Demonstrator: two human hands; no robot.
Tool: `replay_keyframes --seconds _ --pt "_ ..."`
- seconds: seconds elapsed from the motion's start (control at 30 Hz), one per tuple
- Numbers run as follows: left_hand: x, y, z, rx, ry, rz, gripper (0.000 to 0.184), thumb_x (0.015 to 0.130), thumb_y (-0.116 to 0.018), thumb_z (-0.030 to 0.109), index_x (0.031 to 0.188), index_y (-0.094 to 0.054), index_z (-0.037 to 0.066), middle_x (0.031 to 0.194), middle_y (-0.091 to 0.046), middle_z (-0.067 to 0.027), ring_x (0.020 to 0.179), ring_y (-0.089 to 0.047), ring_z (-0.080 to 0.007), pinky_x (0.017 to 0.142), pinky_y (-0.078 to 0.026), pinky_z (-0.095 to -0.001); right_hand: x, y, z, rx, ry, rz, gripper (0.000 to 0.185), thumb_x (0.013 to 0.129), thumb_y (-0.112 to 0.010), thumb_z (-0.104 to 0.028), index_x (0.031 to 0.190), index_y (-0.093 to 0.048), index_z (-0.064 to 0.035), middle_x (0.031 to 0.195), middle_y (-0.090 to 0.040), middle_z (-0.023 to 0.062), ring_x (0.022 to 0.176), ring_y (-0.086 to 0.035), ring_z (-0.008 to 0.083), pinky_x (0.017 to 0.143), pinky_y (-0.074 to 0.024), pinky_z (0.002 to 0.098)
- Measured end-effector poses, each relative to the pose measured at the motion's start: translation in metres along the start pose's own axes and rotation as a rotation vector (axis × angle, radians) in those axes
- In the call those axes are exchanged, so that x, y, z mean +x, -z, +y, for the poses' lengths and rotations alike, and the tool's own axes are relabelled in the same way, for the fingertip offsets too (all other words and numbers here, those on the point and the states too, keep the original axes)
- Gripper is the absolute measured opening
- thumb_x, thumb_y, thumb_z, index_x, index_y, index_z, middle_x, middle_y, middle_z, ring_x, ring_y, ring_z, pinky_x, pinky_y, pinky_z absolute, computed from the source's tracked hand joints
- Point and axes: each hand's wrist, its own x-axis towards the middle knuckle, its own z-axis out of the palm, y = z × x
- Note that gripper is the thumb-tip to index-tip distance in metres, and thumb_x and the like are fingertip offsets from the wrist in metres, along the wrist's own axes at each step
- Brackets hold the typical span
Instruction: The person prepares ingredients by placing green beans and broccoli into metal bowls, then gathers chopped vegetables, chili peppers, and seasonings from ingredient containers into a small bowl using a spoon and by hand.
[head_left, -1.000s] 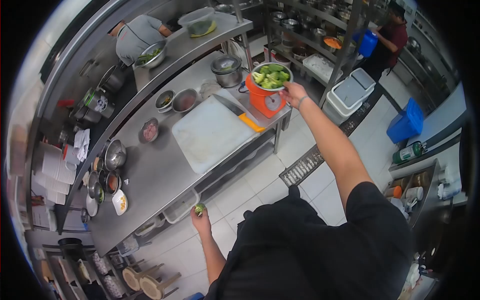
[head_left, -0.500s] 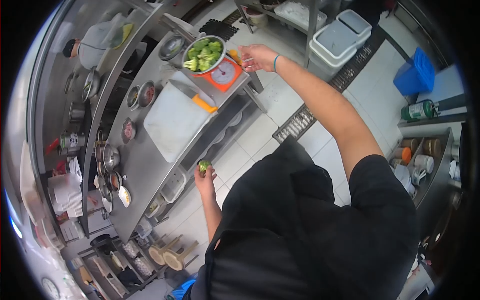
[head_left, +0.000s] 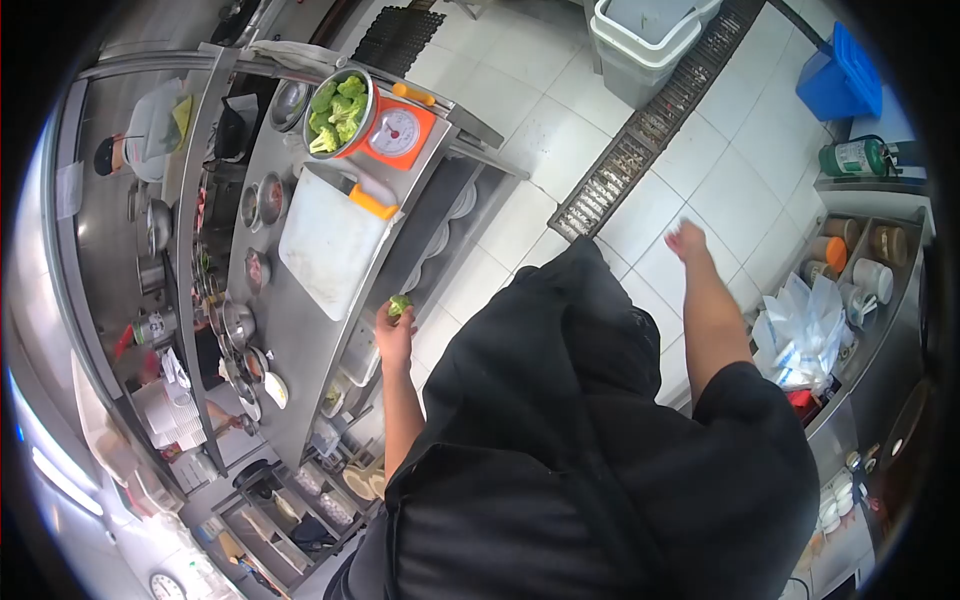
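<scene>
My left hand is closed around a small broccoli floret, beside the front edge of the steel counter. My right hand hangs over the tiled floor, away from the counter; motion blurs its fingers, so their state is unclear. At the counter's far end a steel bowl full of broccoli sits on an orange kitchen scale. A white cutting board lies nearer, with an orange-handled knife across its far edge.
Small bowls of ingredients line the counter's back. A drain grate crosses the floor, with a grey bin beside it. A blue bin and a shelf of jars with a plastic bag stand to the right.
My right hand has left the area by the scale and swung down to the right, over the floor. My left hand still holds the floret. The view has shifted.
</scene>
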Motion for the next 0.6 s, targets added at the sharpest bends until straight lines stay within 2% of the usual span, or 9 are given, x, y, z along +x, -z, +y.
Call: replay_keyframes --seconds 0.03,0.07,0.1,0.17,0.27,0.47,0.53,0.6 --pt "0.000 -0.002 0.002 -0.028 0.010 -0.011 0.062 0.093 -0.073 0.019 0.143 -0.043 -0.002 0.115 -0.067 -0.0146 0.094 -0.069 -0.0206 0.074 -0.059 -0.0318 -0.001 0.041 0.020 -0.004 -0.015 0.039 0.028 0.095 -0.063 -0.030 0.113 -0.054 -0.0098 0.097 -0.050 0.0131 0.089 -0.057 0.0307 0.079 -0.0593 0.0503" --pt "-0.004 -0.007 0.004 -0.056 0.022 -0.022 0.062 0.092 -0.074 0.019 0.142 -0.043 -0.002 0.114 -0.067 -0.0149 0.094 -0.069 -0.0206 0.074 -0.059 -0.0318 -0.010 0.069 0.035 -0.015 -0.077 0.145 0.027 0.097 -0.061 -0.032 0.106 -0.054 -0.0079 0.091 -0.051 0.0100 0.081 -0.058 0.0258 0.074 -0.0613 0.0465" --pt "-0.008 -0.010 0.006 -0.085 0.036 -0.032 0.063 0.092 -0.074 0.019 0.142 -0.043 -0.002 0.114 -0.067 -0.0151 0.094 -0.069 -0.0207 0.074 -0.059 -0.0319 -0.016 0.098 0.050 -0.032 -0.116 0.195 0.026 0.096 -0.061 -0.030 0.106 -0.053 -0.0069 0.092 -0.051 0.0107 0.080 -0.057 0.0260 0.075 -0.0607 0.0471" --pt "-0.013 -0.014 0.010 -0.075 0.044 -0.040 0.064 0.091 -0.075 0.019 0.142 -0.043 -0.002 0.114 -0.067 -0.0151 0.094 -0.069 -0.0207 0.074 -0.060 -0.0319 -0.015 0.138 0.079 -0.067 -0.204 0.316 0.027 0.091 -0.057 -0.019 0.115 -0.055 -0.0070 0.097 -0.053 0.0145 0.085 -0.059 0.0311 0.077 -0.0596 0.0511" --pt "-0.014 -0.020 0.014 -0.065 0.043 -0.067 0.064 0.091 -0.075 0.019 0.142 -0.043 -0.002 0.114 -0.067 -0.0152 0.094 -0.069 -0.0207 0.074 -0.060 -0.0318 -0.030 0.148 0.095 -0.152 -0.246 0.313 0.032 0.093 -0.056 -0.021 0.120 -0.052 -0.0062 0.104 -0.054 0.0159 0.091 -0.060 0.0327 0.079 -0.0594 0.0517" --pt "-0.013 -0.027 0.011 -0.071 0.047 -0.115 0.064 0.091 -0.075 0.018 0.142 -0.043 -0.003 0.115 -0.067 -0.0154 0.096 -0.069 -0.0207 0.072 -0.060 -0.0312 -0.060 0.068 0.047 -0.339 -0.033 0.092 0.040 0.096 -0.056 -0.025 0.130 -0.045 -0.0068 0.118 -0.053 0.0149 0.103 -0.061 0.0314 0.081 -0.0591 0.0490" --pt "-0.013 -0.027 0.011 -0.078 0.045 -0.114 0.063 0.091 -0.075 0.018 0.142 -0.043 -0.003 0.115 -0.066 -0.0151 0.096 -0.068 -0.0205 0.072 -0.060 -0.0308 -0.069 0.024 0.009 -0.365 0.099 -0.041 0.037 0.095 -0.058 -0.027 0.123 -0.049 -0.0040 0.111 -0.053 0.0116 0.097 -0.061 0.0277 0.081 -0.0587 0.0471" --pt "-0.016 -0.027 0.019 -0.099 0.039 -0.103 0.063 0.091 -0.075 0.018 0.141 -0.044 -0.003 0.116 -0.066 -0.0147 0.096 -0.068 -0.0202 0.072 -0.060 -0.0304 -0.077 -0.004 -0.016 -0.455 0.144 -0.062 0.035 0.096 -0.058 -0.027 0.123 -0.050 -0.0049 0.112 -0.053 0.0109 0.096 -0.061 0.0253 0.078 -0.0594 0.0436"
